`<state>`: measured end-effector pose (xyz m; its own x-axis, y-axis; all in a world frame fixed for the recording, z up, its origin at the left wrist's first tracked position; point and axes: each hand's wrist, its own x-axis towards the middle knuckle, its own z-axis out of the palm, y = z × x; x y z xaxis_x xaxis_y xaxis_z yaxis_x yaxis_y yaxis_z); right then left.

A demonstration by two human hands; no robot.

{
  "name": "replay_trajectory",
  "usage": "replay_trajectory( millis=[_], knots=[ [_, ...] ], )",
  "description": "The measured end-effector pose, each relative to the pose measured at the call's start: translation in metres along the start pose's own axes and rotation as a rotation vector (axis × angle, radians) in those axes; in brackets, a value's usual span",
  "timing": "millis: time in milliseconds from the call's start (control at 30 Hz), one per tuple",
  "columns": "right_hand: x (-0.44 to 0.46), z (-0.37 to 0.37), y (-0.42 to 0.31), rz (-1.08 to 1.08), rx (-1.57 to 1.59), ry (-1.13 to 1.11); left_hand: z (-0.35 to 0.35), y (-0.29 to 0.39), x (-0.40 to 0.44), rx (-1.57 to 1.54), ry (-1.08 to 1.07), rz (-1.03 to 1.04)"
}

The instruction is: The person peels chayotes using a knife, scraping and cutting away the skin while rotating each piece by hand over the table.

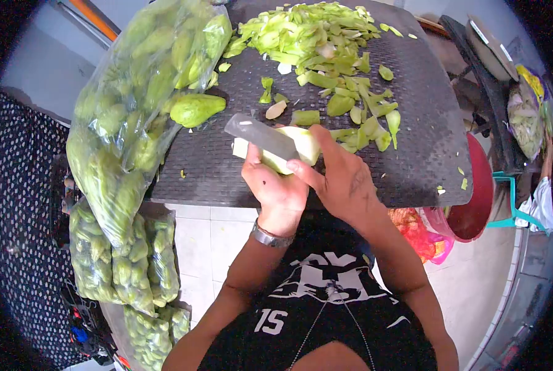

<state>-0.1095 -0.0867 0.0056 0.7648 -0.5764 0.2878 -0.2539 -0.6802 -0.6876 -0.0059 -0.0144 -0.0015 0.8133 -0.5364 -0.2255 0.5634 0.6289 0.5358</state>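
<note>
My left hand (276, 191), a metal watch on its wrist, is closed around a pale, peeled chayote (307, 143) held above the table's near edge. Across the chayote lies the wide grey blade of a knife (261, 137), its tip pointing to the upper left. My right hand (344, 173) is closed at the blade's near end, thumb and fingers on either side of the chayote; the handle is hidden. Just beyond my left hand an unpeeled green chayote (197, 110) rests beside a large clear plastic bag (134, 93) full of chayotes.
Green peelings (313, 37) are heaped at the back of the dark textured table (227, 179), with loose strips toward its right. More filled bags (122, 260) stand below on the left. A red tub (474, 198) and a turquoise stool (505, 216) are at the right.
</note>
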Motion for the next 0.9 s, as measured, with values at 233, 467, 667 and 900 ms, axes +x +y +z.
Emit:
replay_trajectory(
  millis=[233,467,667,900],
  knots=[
    [0.016,0.008,-0.006,0.228,0.326,0.066,0.014,-0.029,-0.014,0.372,-0.073,0.542],
    [0.032,-0.006,0.019,0.362,0.523,0.068,0.023,-0.038,-0.02,0.27,-0.341,0.623],
    [0.055,-0.04,0.065,0.386,0.23,-0.056,0.019,0.025,0.011,-0.076,-0.137,-0.234],
    [0.079,-0.067,0.075,0.737,1.205,-0.318,-0.015,0.034,0.03,-0.153,-0.342,-0.347]
  ],
)
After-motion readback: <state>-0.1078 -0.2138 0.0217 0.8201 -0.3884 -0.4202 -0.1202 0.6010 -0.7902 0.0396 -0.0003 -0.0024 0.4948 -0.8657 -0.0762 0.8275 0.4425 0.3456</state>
